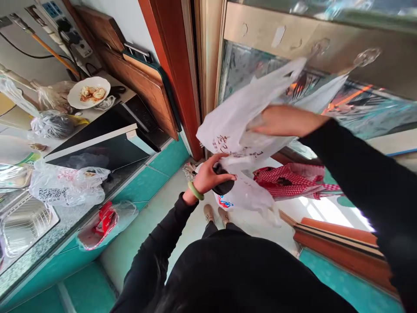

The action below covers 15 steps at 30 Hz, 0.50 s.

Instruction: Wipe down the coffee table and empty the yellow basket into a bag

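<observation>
Here, the left hand (208, 177) curls closed around a dark rounded object (225, 186) against a white plastic carrier bag (233, 139), while the right hand (280, 121) lies across the bag's folds, its grip unclear.

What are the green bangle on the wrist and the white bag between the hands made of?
The green bangle looks like polished jade, though glass is possible: smooth, glossy, with a milky, uneven green. The white bag looks like thin plastic film: translucent, softly shiny, sharply creased, with printed characters.
</observation>
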Each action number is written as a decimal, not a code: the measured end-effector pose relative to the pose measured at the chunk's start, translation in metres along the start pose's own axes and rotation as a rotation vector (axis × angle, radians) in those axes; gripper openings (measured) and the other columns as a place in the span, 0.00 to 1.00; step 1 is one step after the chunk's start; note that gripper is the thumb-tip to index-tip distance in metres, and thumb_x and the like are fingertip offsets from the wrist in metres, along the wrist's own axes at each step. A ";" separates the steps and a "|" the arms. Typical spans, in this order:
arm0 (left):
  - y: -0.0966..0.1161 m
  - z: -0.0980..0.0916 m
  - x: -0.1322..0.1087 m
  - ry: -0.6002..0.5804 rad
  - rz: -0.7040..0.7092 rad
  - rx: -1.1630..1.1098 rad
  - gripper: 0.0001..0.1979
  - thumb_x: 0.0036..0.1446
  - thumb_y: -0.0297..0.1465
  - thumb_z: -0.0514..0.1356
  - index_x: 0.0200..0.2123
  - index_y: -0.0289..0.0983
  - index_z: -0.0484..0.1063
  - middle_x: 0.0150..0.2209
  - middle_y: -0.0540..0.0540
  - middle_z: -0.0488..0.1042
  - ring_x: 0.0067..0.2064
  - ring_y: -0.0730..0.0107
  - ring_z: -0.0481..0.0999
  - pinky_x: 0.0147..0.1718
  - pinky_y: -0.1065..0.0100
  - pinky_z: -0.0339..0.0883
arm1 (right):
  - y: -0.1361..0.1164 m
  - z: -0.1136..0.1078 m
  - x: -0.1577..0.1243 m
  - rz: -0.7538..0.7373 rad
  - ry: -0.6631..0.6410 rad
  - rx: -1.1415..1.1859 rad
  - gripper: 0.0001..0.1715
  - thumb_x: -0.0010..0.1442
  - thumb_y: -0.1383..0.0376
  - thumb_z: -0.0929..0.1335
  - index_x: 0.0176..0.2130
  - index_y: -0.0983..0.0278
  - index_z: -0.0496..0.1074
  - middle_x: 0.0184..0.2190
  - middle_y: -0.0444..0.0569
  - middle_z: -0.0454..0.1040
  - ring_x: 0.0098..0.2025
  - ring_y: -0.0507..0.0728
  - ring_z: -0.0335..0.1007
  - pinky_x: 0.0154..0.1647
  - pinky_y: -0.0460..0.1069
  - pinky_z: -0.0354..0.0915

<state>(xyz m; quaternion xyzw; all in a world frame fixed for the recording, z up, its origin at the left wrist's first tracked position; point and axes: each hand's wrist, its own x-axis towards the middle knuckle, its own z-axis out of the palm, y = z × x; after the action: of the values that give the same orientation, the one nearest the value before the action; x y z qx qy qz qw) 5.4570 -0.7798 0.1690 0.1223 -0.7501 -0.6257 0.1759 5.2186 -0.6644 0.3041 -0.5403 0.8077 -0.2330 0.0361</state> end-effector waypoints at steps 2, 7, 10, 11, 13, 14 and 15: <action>-0.007 -0.013 -0.020 0.024 -0.086 -0.072 0.20 0.48 0.42 0.76 0.39 0.39 0.77 0.36 0.50 0.78 0.38 0.67 0.74 0.40 0.68 0.66 | -0.023 -0.027 -0.041 -0.049 0.111 -0.188 0.27 0.65 0.51 0.71 0.49 0.73 0.79 0.62 0.53 0.77 0.68 0.63 0.69 0.69 0.59 0.61; -0.021 -0.019 -0.064 0.022 -0.175 -0.344 0.16 0.57 0.43 0.71 0.31 0.38 0.74 0.35 0.48 0.78 0.36 0.68 0.73 0.37 0.68 0.65 | -0.068 0.038 -0.172 0.000 -0.264 0.241 0.19 0.75 0.65 0.61 0.54 0.58 0.79 0.54 0.46 0.83 0.56 0.58 0.81 0.58 0.54 0.76; -0.029 -0.012 -0.084 0.005 -0.192 -0.471 0.16 0.57 0.44 0.71 0.31 0.39 0.74 0.41 0.44 0.82 0.41 0.62 0.77 0.41 0.64 0.68 | -0.058 0.123 -0.223 0.228 -0.698 0.150 0.25 0.72 0.66 0.62 0.63 0.67 0.74 0.55 0.59 0.82 0.57 0.67 0.80 0.56 0.59 0.75; -0.031 -0.010 -0.091 0.015 -0.214 -0.489 0.16 0.57 0.44 0.71 0.30 0.39 0.74 0.41 0.44 0.82 0.41 0.60 0.77 0.42 0.63 0.68 | -0.053 0.143 -0.236 0.286 -0.841 0.129 0.27 0.70 0.67 0.63 0.64 0.69 0.74 0.52 0.62 0.83 0.54 0.69 0.81 0.54 0.59 0.75; -0.034 -0.006 -0.103 0.057 -0.255 -0.509 0.16 0.56 0.44 0.71 0.31 0.40 0.74 0.41 0.44 0.83 0.42 0.58 0.78 0.42 0.62 0.69 | -0.043 0.164 -0.259 0.321 -1.062 0.155 0.27 0.66 0.65 0.68 0.62 0.70 0.76 0.47 0.63 0.84 0.49 0.70 0.83 0.49 0.58 0.75; -0.034 -0.005 -0.109 0.071 -0.270 -0.523 0.15 0.56 0.44 0.71 0.31 0.40 0.74 0.42 0.44 0.83 0.43 0.57 0.79 0.43 0.61 0.69 | -0.040 0.165 -0.269 0.320 -1.101 0.190 0.25 0.64 0.63 0.71 0.58 0.68 0.79 0.46 0.61 0.84 0.47 0.69 0.83 0.48 0.57 0.75; -0.034 -0.003 -0.116 0.074 -0.281 -0.544 0.15 0.56 0.43 0.71 0.31 0.41 0.73 0.43 0.44 0.84 0.43 0.57 0.79 0.43 0.61 0.69 | -0.037 0.163 -0.279 0.318 -1.091 0.234 0.24 0.61 0.59 0.73 0.54 0.65 0.82 0.45 0.59 0.85 0.47 0.68 0.83 0.47 0.56 0.74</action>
<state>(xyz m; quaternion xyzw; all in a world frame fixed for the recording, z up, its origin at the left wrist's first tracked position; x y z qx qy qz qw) 5.5621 -0.7421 0.1234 0.1962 -0.5238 -0.8168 0.1411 5.4163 -0.4822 0.1209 -0.4467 0.7124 -0.0005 0.5413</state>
